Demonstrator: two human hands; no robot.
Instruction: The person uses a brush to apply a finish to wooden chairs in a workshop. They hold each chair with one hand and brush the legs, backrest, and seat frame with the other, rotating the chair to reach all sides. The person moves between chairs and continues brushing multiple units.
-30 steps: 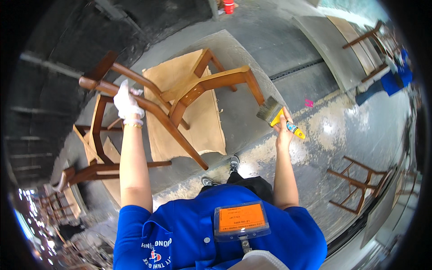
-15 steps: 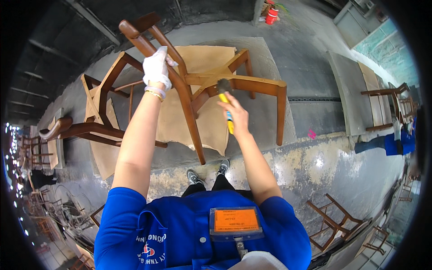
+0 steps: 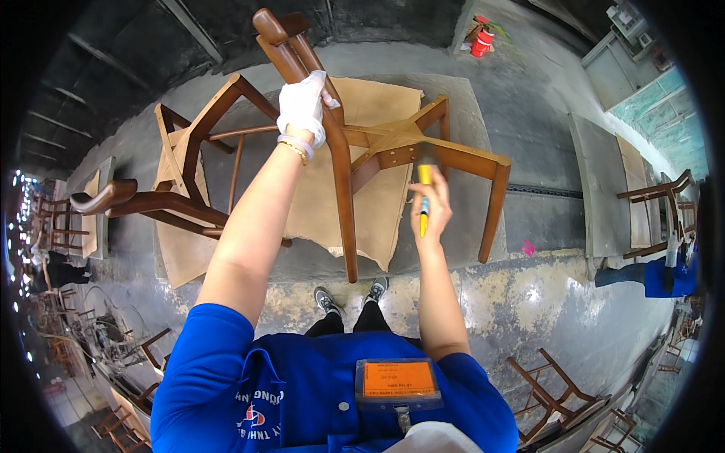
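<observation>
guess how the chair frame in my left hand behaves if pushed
The chair frame is likely stiff, its thick wooden bars meeting at a cross brace. It's probably light for its span, being open between those bars.

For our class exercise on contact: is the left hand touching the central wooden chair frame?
Touching. The head view shows the white-gloved left hand wrapped around one bar of the central wooden chair frame, with no gap between.

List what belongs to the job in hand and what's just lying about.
Job in hand:
- wooden chair, held by the gloved left hand
- brush, in the right hand
- brown sheet under the chair

Apparently just about:
- second chair, at left, untouched
- floor chair, lower right
- red bucket
- pink scrap
</observation>
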